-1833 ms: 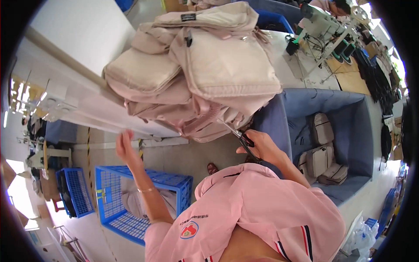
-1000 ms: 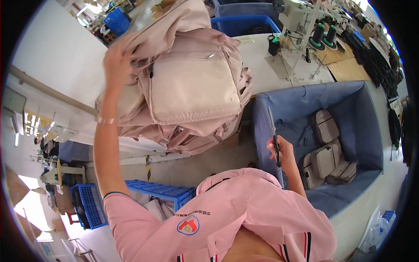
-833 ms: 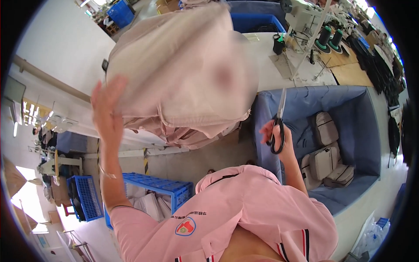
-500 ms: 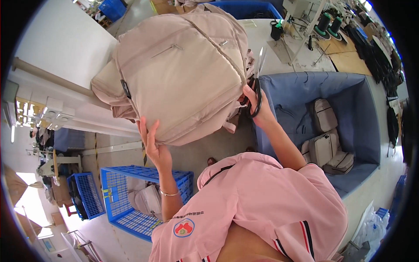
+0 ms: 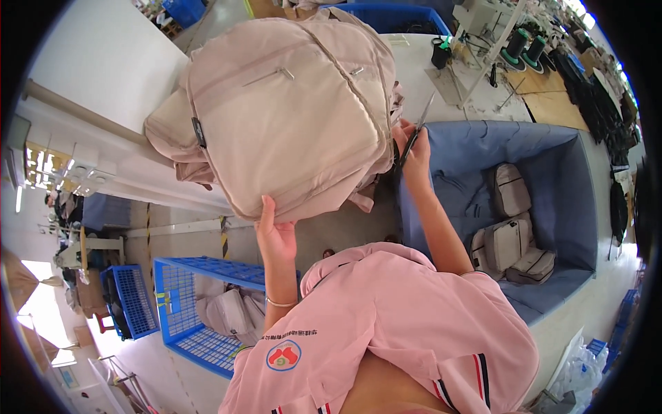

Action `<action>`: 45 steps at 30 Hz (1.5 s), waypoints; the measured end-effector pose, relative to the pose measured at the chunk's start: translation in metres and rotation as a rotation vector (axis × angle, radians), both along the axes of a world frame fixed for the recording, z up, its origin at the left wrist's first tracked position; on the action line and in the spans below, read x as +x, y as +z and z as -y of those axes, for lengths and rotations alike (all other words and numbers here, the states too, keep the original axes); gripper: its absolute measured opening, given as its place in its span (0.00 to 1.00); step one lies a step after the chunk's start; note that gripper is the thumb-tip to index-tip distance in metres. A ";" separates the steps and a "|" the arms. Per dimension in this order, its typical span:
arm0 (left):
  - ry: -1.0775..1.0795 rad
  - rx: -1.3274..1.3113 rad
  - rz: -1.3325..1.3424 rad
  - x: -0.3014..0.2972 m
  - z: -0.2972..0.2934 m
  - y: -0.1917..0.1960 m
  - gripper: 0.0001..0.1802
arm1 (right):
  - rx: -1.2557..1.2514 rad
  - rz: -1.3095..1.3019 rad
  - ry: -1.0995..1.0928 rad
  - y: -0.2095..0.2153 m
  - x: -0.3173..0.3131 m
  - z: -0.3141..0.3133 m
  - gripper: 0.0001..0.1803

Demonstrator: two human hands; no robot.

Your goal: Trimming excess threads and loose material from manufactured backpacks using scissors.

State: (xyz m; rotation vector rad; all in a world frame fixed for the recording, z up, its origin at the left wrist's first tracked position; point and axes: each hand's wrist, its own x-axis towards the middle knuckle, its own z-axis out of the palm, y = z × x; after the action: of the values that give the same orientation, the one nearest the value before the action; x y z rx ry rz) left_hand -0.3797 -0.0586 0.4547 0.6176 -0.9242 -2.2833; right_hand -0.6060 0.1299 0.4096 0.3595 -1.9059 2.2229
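Backpack [image 5: 289,110], beige, zippered: lying on top of a pile of like bags at the white counter [image 5: 117,62] edge, tilting toward the person. Left hand [image 5: 274,234] is pressing against its lower edge, fingers together and extended upward. Right hand [image 5: 412,148] is gripping scissors [image 5: 416,134], fingers looped in the handles, blades pointing up beside the bag's right side. Blue bin [image 5: 552,207], right: holding three more backpacks. Blue crate [image 5: 186,303], lower left, on the floor.
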 end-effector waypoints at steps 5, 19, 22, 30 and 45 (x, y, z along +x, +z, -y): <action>0.200 -0.233 -0.101 0.016 0.024 0.042 0.29 | 0.071 0.302 0.173 -0.011 -0.023 0.019 0.19; 0.449 -0.199 -0.221 0.048 0.031 0.080 0.29 | 0.241 -0.090 0.355 0.044 -0.200 0.101 0.20; 0.372 -0.129 -0.017 0.036 0.007 0.042 0.27 | 0.553 -0.141 0.215 0.042 -0.187 0.113 0.22; 0.304 0.015 0.028 0.027 -0.012 -0.003 0.23 | 0.641 -0.326 -0.062 0.107 -0.121 0.076 0.18; 0.175 0.098 0.037 0.031 -0.002 -0.018 0.25 | 0.046 0.223 0.530 0.114 -0.055 0.113 0.12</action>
State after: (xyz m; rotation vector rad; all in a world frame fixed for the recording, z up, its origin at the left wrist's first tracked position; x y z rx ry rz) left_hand -0.3483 -0.0570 0.4366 0.7544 -0.7481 -2.1765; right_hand -0.6615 0.0169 0.5235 0.7245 -2.1773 2.6414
